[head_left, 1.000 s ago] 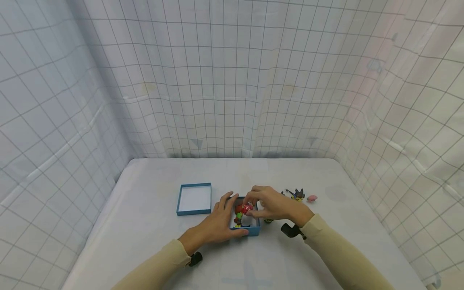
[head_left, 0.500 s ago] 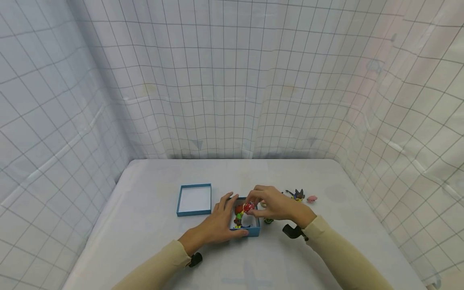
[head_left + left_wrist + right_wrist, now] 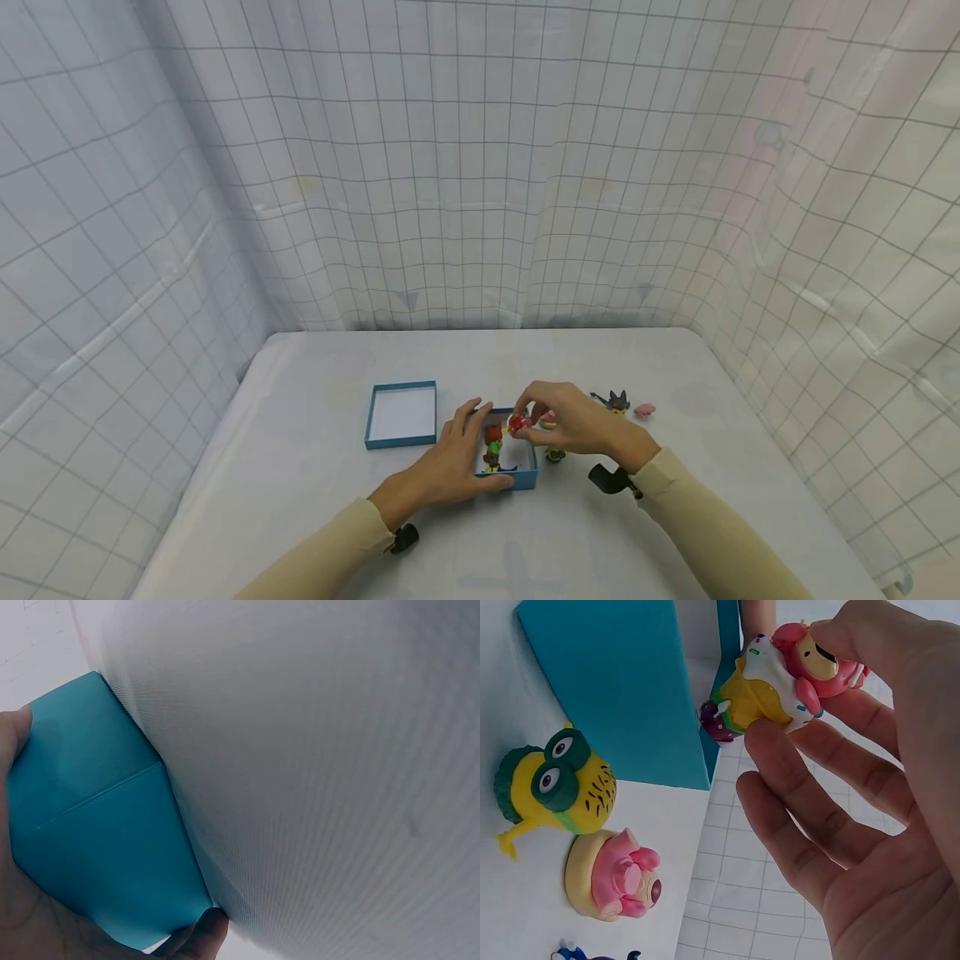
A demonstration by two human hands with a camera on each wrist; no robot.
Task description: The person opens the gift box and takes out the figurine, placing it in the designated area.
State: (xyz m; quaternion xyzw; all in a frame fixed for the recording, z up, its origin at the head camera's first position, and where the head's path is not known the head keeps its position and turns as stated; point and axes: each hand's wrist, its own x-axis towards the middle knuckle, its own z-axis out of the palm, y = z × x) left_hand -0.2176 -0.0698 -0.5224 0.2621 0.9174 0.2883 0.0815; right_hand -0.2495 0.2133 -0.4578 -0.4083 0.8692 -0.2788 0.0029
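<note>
My left hand (image 3: pixel 453 458) grips a blue open-topped box (image 3: pixel 525 481), thumb along the near wall and fingers over the left and far side. In the left wrist view, thumb and fingertips hold the box's outer walls (image 3: pixel 112 847). Between thumb and fingers, my right hand (image 3: pixel 573 421) pinches a small toy figurine (image 3: pixel 802 675), pinkish red on a white-and-yellow body with a dark red end. It is above the box's right part. Inside the box lies a red-headed figurine (image 3: pixel 492 446) with a green body.
A blue-rimmed lid (image 3: pixel 405 442) lies left of the box. To the right are a yellow goggled figurine (image 3: pixel 577 780), a pink figurine on a cream base (image 3: pixel 619 877), a dark-eared figurine (image 3: pixel 618 402) and a small pink piece (image 3: pixel 644 410).
My right hand has moved slightly right and up with the pinched figurine, showing more of the red-headed one in the box. The left hand keeps its place on the box.
</note>
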